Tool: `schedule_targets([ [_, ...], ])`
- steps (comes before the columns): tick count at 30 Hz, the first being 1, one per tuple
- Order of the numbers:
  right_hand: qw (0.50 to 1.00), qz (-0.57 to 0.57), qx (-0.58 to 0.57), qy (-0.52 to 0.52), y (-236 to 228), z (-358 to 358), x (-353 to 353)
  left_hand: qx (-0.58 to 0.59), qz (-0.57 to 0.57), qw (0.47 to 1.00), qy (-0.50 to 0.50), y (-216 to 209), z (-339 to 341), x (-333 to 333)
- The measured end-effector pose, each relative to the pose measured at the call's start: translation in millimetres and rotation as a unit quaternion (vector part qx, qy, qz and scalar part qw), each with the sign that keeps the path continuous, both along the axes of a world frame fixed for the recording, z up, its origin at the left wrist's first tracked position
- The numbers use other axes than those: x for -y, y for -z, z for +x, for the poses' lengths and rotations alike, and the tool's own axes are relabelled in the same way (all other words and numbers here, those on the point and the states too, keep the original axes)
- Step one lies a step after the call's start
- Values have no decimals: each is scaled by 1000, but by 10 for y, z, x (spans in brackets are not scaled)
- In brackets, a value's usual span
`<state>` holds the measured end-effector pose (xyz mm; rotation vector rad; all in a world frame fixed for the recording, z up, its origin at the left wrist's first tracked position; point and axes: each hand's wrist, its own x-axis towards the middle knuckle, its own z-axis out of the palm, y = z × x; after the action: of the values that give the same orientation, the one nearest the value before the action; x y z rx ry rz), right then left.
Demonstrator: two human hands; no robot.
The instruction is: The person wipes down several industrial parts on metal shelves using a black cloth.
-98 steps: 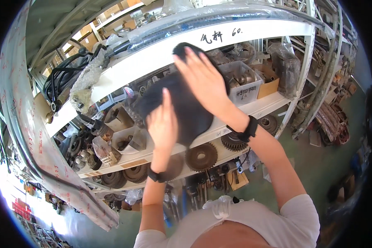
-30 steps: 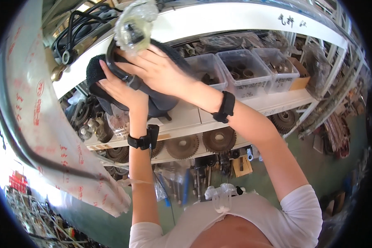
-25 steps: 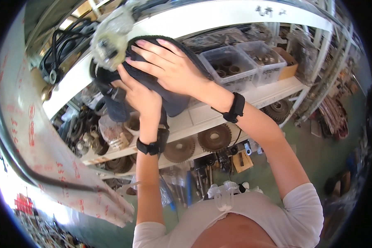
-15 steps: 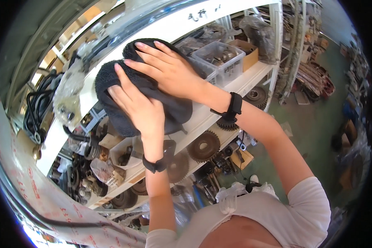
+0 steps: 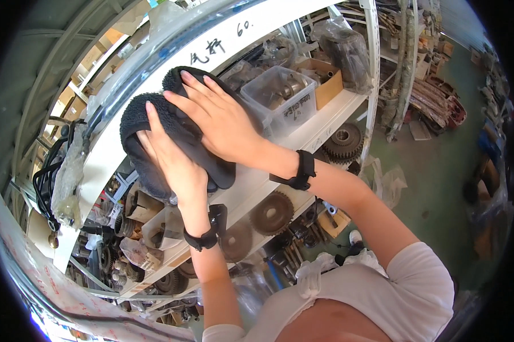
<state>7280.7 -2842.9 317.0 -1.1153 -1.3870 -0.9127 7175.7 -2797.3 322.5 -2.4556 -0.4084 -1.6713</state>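
A bulky black cloth [image 5: 136, 118], fleecy at its two rounded upper ends and smoother below, lies bunched against the white edge of the upper shelf. My left hand [image 5: 180, 171] grips its left bundle, the index finger stretched along the fleece and other fingers tucked under a fold. On the right bundle rests my right hand [image 5: 234, 125], fingers long and pressed to the cloth; its thumb is hidden. The lower folds hang below my palms. Each wrist wears a black strap.
Right of the cloth, a clear plastic bin [image 5: 282, 97] of metal parts stands beside a cardboard box [image 5: 328, 85]. Large gears [image 5: 272, 212] sit on the shelf below. Black hoses [image 5: 51, 171] hang at the left, near a plastic-wrapped post.
Both hands and the black cloth have shifted left and slightly down across the view. More of the white shelf edge and its handwriting shows above them. The grip looks much the same.
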Motion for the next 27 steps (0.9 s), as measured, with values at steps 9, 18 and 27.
schedule_targets([
  [9,994,-60,52,73,109,831,303,-44,31,993,-108,228,726,231],
  [18,997,-10,-15,73,105,1588,687,-77,-42,996,-25,197,1549,646],
  [27,999,0,19,49,-66,1729,598,-80,66,991,-79,-81,1693,575],
])
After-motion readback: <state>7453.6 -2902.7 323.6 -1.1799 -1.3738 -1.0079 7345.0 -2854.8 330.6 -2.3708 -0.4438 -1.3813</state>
